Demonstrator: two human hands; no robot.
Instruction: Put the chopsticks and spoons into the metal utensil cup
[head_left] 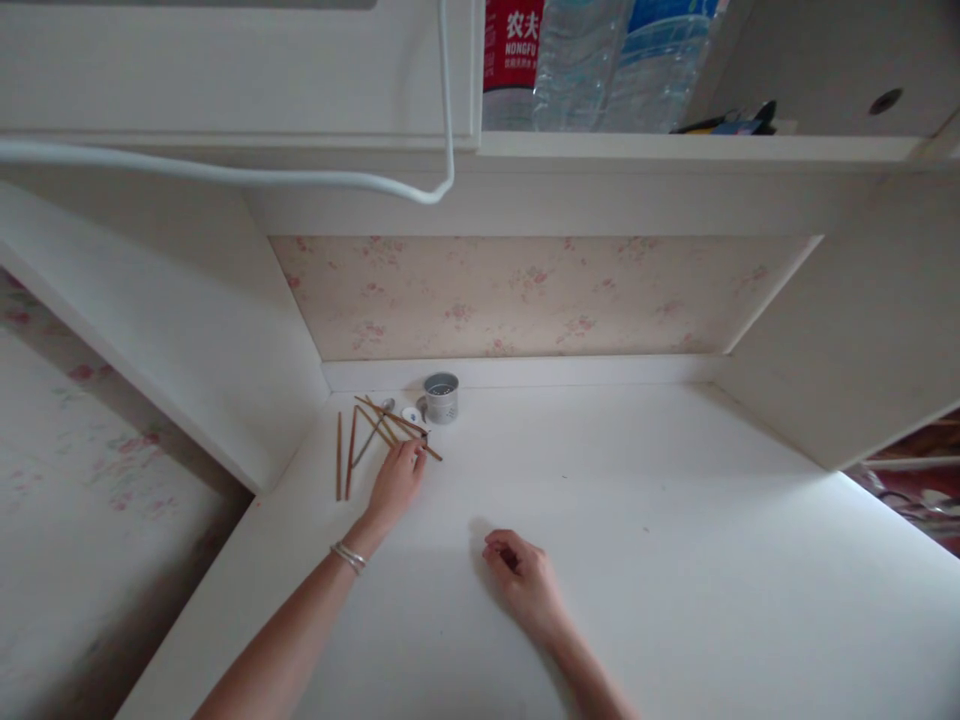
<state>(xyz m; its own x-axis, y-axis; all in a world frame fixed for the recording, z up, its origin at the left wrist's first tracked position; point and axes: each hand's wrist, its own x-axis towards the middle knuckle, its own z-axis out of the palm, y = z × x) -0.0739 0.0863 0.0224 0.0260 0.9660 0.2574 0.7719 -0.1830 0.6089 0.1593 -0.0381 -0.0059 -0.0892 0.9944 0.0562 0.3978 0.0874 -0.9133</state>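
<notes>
My left hand reaches to the far left of the white table, fingers closed together at the near ends of several thin brown chopsticks. It pinches one chopstick, though the fingers partly hide the grip. Two more chopsticks lie apart, left of the hand. Among the crossed ones lies a metal spoon, its thin handle slanting down to the left. A small grey metal cup with holes in its side stands upright just beyond, beside a small white round piece. My right hand rests curled on the table, visibly holding nothing.
The white tabletop is bounded by a left side panel, a right panel and a flowered back wall. A white cable hangs across the upper left. Water bottles stand on the shelf above.
</notes>
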